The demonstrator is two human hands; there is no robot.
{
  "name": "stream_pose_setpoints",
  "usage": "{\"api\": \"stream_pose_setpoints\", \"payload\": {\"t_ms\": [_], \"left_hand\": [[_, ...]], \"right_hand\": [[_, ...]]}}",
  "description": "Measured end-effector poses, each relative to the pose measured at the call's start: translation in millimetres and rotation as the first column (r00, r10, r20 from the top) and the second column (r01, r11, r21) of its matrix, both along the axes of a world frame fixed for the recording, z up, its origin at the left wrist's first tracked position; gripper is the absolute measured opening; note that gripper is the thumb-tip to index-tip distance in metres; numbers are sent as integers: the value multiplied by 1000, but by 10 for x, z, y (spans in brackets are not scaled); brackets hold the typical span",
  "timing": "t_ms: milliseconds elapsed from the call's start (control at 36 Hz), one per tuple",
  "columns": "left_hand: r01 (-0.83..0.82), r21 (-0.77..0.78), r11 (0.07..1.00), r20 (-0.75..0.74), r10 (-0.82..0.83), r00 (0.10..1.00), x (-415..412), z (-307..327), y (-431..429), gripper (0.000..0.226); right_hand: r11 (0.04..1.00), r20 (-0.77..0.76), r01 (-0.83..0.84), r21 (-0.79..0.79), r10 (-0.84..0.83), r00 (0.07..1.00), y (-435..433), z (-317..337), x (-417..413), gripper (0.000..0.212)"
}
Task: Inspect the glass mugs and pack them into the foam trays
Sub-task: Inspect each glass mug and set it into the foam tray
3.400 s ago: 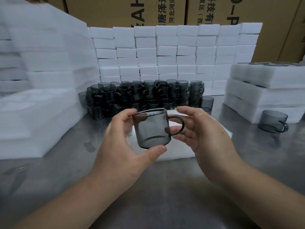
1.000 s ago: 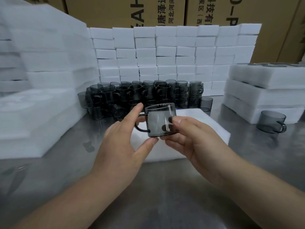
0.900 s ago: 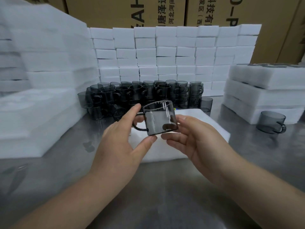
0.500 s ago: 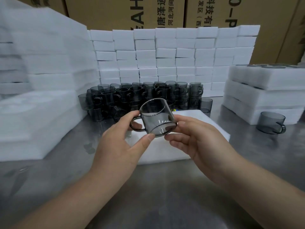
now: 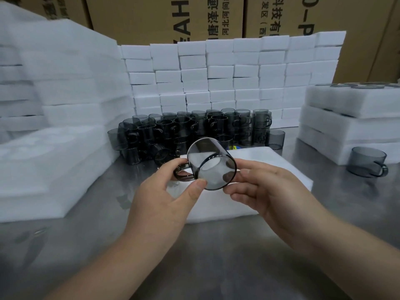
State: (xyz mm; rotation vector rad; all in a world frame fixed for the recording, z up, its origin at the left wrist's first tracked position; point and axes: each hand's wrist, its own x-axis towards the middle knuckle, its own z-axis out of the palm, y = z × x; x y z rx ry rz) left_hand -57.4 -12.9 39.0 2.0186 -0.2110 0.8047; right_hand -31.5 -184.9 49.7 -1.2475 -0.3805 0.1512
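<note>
A smoky grey glass mug (image 5: pixel 211 164) hangs tipped over the table's middle, its round end turned toward me and its handle pointing left. My left hand (image 5: pixel 161 204) pinches it at the handle side between thumb and forefinger. My right hand (image 5: pixel 266 195) holds its right side with curled fingertips. Right behind the mug lies a white foam tray (image 5: pixel 270 176). Several more grey mugs (image 5: pixel 194 131) stand stacked at the back of the table.
One lone mug (image 5: pixel 368 162) stands at the right on the steel table (image 5: pixel 194 256). Filled foam trays (image 5: pixel 350 122) are piled at the right, blank foam slabs (image 5: pixel 49 161) at the left, a wall of foam blocks (image 5: pixel 227 79) behind, cardboard boxes (image 5: pixel 164 18) beyond.
Both hands have turned the mug: its handle went from right to left, then it tipped forward until its round end faces me.
</note>
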Motion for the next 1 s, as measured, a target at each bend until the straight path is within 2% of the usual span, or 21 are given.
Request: {"api": "stream_pose_setpoints", "payload": {"t_ms": [167, 333, 417, 500, 556, 611, 667, 806, 889, 1000], "left_hand": [[6, -16, 1000, 33, -5, 999, -18, -3, 10, 26], [-66, 65, 996, 119, 58, 991, -27, -32, -19, 42], [-68, 166, 984, 171, 39, 985, -37, -48, -52, 54], [-18, 198, 980, 174, -17, 985, -48, -51, -54, 59], [86, 131, 988, 163, -107, 981, -43, -52, -47, 55], [236, -55, 970, 162, -224, 961, -30, -63, -31, 55], [272, -171, 947, 179, -242, 954, -9, -69, 8, 48], [232, -150, 961, 158, -208, 965, 1, -58, 46, 39], [167, -159, 973, 117, -150, 982, 1, -57, 8, 39], [-30, -96, 995, 49, 34, 998, 96, -90, 67, 34]], "right_hand": [[1000, 12, 11, -19, -11, 1000, 22, 23, -25, 49], [998, 57, 28, -61, -25, 998, 50, -2, -72, 45], [990, 117, 47, -129, -32, 993, 74, -17, -89, 42], [991, 107, 71, -117, -58, 993, 73, -30, -71, 45], [998, 66, 46, -47, -43, 997, 61, -18, -67, 39], [1000, 23, -1, 24, 0, 1000, 50, 4, -61, 24], [996, -15, -42, 83, 44, 999, 41, 28, -53, 11], [990, -50, -45, 137, 52, 997, 36, 42, -41, 31], [993, -29, 25, 113, -22, 999, 31, 22, -41, 56], [979, -20, 128, 160, -126, 992, 11, 33, -4, 49]]}}
